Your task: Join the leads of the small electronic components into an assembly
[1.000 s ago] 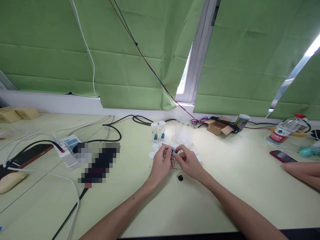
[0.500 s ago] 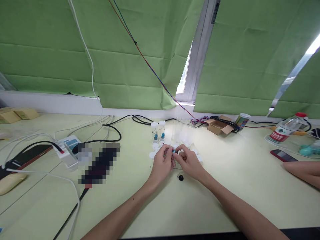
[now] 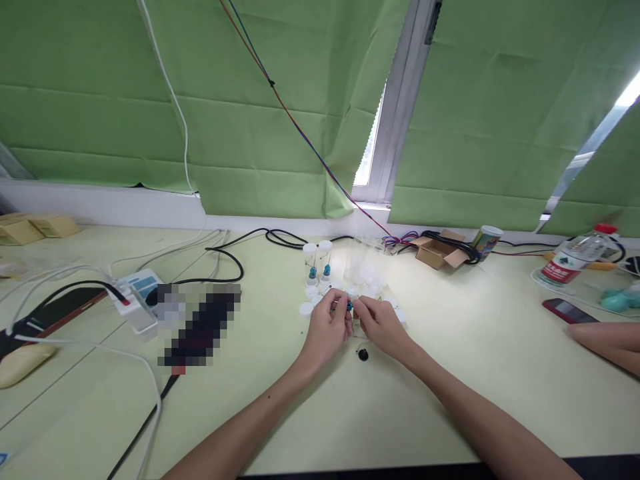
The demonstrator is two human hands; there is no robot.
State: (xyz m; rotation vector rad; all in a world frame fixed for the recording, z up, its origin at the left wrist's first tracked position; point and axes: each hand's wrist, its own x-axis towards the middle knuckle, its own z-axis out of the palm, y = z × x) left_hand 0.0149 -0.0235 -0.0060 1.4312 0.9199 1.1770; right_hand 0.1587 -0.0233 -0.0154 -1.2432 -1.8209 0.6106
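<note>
Close together over the table, my left hand (image 3: 327,325) and my right hand (image 3: 384,325) meet fingertip to fingertip. The left pinches a small blue part (image 3: 350,306), most of it covered by fingers. My right thumb and fingers are pinched at its right side; what exactly they grip is hidden. Just below the hands lies a round black piece (image 3: 363,355) with a thin wire running up from it. Behind my left hand stand two clear tubes (image 3: 310,257) with white caps, each with a blue part inside. White discs (image 3: 306,309) lie around the hands.
At left are a white power strip (image 3: 143,303), cables and a pixelated dark object (image 3: 203,330). Further back sit an open cardboard box (image 3: 437,255) and a can (image 3: 486,242). On the right are a water bottle (image 3: 573,260), a phone (image 3: 567,311) and another person's arm (image 3: 607,340).
My right fingers have drawn in closer together at the blue part, which shows a little more. The left hand keeps its pinch, and the black piece lies in the same place.
</note>
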